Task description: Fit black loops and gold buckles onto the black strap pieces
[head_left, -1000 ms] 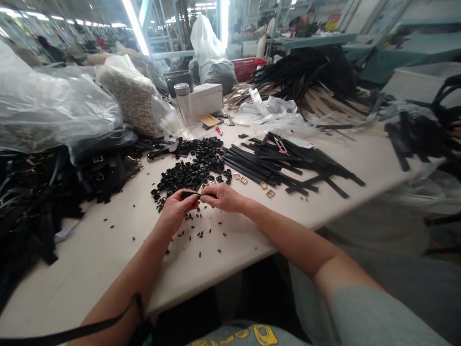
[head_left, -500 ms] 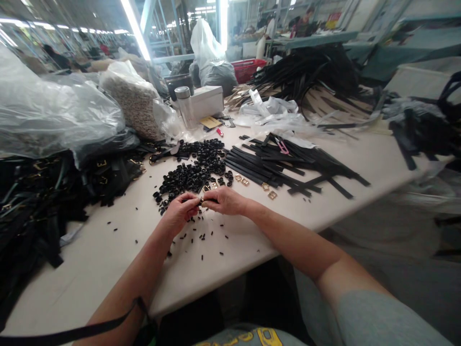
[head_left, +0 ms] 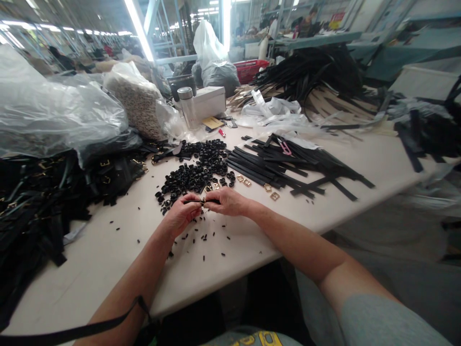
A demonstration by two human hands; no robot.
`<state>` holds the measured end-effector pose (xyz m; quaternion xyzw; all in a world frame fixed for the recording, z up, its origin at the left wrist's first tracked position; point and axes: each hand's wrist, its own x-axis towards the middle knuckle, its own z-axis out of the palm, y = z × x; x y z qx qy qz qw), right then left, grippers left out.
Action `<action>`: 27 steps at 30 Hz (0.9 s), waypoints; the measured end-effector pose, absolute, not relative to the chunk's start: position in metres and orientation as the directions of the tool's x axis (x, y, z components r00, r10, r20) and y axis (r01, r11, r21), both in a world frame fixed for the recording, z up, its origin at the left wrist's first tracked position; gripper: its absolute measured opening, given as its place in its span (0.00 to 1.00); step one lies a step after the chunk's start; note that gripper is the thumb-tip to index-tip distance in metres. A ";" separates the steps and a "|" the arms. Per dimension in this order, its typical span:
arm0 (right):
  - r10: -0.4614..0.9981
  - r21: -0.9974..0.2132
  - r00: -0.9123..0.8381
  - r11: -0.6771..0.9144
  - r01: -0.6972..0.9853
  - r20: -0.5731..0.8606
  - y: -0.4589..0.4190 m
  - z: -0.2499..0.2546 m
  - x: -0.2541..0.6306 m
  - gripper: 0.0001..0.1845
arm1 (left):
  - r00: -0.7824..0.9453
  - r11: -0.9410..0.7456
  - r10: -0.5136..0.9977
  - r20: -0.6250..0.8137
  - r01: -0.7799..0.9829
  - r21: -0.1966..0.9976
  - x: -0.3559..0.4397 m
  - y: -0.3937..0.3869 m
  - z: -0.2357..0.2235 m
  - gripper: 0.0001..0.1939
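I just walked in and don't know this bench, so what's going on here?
A person at a pale table holds a black strap between the left hand and the right hand, with gold-coloured metal showing where the fingertips meet; the join is too small to make out. Just beyond the hands lies a heap of black loops. Loose black strips and a few gold-coloured buckles lie toward the person's right.
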<state>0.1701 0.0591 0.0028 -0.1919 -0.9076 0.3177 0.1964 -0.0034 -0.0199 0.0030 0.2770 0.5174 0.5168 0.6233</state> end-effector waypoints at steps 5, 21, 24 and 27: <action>0.471 -0.644 -0.850 0.731 0.224 0.238 0.060 0.006 0.173 0.10 | -0.047 0.322 0.931 -0.361 -0.355 0.877 -0.002 -0.019 0.004 0.14; 0.523 -0.562 -0.808 0.768 0.308 0.272 0.054 0.002 0.168 0.08 | -0.065 0.283 0.944 -0.323 -0.346 0.895 0.001 -0.017 0.001 0.14; 0.534 -0.618 -0.809 0.729 0.294 0.247 0.056 0.003 0.168 0.09 | -0.126 0.269 0.939 -0.320 -0.312 0.911 0.000 -0.018 0.002 0.17; 0.538 -0.641 -0.813 0.709 0.294 0.223 0.055 0.005 0.168 0.08 | -0.173 0.237 0.946 -0.275 -0.208 0.949 -0.001 -0.021 0.003 0.19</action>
